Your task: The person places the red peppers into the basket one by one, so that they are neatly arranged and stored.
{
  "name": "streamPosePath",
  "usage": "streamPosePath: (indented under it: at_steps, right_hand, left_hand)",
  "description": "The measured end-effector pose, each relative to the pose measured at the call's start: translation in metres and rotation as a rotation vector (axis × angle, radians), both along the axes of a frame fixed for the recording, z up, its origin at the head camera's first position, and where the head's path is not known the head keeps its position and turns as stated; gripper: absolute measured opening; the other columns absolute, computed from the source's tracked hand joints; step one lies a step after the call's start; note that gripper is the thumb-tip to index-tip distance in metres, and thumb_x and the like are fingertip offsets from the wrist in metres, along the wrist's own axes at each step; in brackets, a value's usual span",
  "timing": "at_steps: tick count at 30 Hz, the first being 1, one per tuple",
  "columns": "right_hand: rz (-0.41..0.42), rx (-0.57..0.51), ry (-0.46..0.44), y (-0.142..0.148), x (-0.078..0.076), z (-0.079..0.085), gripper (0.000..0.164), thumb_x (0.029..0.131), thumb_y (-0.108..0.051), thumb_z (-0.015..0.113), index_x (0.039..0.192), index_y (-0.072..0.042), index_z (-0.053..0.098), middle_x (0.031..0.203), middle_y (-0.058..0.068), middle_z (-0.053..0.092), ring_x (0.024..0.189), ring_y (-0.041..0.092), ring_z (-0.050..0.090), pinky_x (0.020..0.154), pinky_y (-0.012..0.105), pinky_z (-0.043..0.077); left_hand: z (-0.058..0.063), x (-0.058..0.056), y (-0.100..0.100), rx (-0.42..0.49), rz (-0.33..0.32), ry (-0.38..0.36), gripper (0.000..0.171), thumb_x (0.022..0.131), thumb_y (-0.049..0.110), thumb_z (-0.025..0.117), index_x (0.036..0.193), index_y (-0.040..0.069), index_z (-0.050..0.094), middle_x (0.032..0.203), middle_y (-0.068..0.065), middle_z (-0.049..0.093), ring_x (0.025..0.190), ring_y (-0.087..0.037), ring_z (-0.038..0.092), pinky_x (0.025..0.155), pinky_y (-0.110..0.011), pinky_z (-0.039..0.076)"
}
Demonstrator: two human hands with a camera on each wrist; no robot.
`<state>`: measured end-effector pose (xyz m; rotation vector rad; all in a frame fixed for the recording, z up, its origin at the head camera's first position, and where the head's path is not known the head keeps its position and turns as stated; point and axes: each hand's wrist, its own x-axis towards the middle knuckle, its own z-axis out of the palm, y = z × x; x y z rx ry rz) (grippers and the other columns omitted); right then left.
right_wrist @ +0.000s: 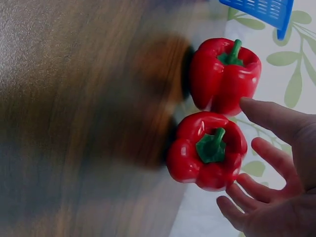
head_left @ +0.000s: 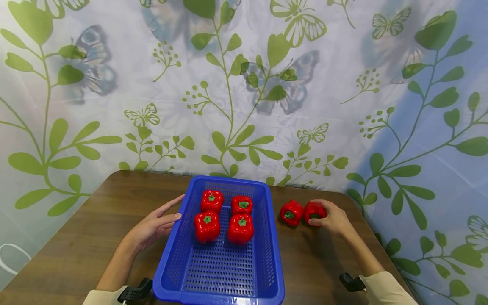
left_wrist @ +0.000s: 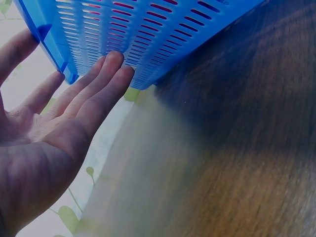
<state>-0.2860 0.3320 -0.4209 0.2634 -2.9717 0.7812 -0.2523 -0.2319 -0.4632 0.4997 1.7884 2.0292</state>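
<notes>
Several red bell peppers with green stems, one of them a front pepper (head_left: 240,229), stand in two columns inside a blue plastic basket (head_left: 276,271). Against the basket's left side rest the extended fingers of my left hand (head_left: 154,226), and the left wrist view shows this hand (left_wrist: 64,116) by the slotted wall. To the right of the basket, two more bell peppers lie side by side on the table. My right hand (head_left: 331,218) is at the outer pepper (right_wrist: 207,153), fingers spread loosely beside it, not closed round it. The inner pepper (head_left: 291,213) sits just left of it.
Everything stands on a brown wooden table (head_left: 87,228). Behind it hangs a pale curtain (head_left: 171,84) printed with green leaves and butterflies. The basket's raised rim surrounds its peppers, and its front half shows bare slotted floor.
</notes>
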Motion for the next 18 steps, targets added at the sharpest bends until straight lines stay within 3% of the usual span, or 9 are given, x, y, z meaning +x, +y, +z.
streamPosePath:
  at_steps: [5,12,18]
  right_hand:
    - [0.018,0.003,0.006,0.0003,0.0008,-0.0028,0.065,0.081,-0.027,0.085,0.138,-0.007,0.060,0.137,0.022,0.062,0.124,0.048,0.056,0.096,0.067,0.046]
    - [0.027,0.049,0.037,0.0026,0.0039,-0.0058,0.066,0.080,-0.025,0.085,0.138,-0.005,0.061,0.136,0.028,0.061,0.128,0.051,0.047,0.102,0.070,0.034]
    - [0.004,0.072,0.041,0.0053,0.0069,-0.0066,0.068,0.078,-0.023,0.087,0.138,-0.006,0.060,0.125,0.028,0.064,0.123,0.050,0.047,0.093,0.067,0.039]
  left_hand:
    - [-0.0003,0.0000,-0.0002,-0.003,0.001,0.002,0.066,0.107,0.017,0.047,0.164,0.018,0.015,0.153,-0.025,0.045,0.127,-0.031,0.063,0.101,-0.038,0.055]
    - [0.0002,0.0001,-0.0004,-0.003,-0.002,0.003,0.066,0.107,0.017,0.047,0.164,0.019,0.015,0.153,-0.023,0.046,0.127,-0.030,0.064,0.101,-0.037,0.055]
    - [0.0005,-0.0001,-0.0003,-0.006,-0.002,0.005,0.065,0.107,0.017,0.047,0.164,0.019,0.015,0.153,-0.023,0.046,0.126,-0.029,0.064,0.101,-0.036,0.055]
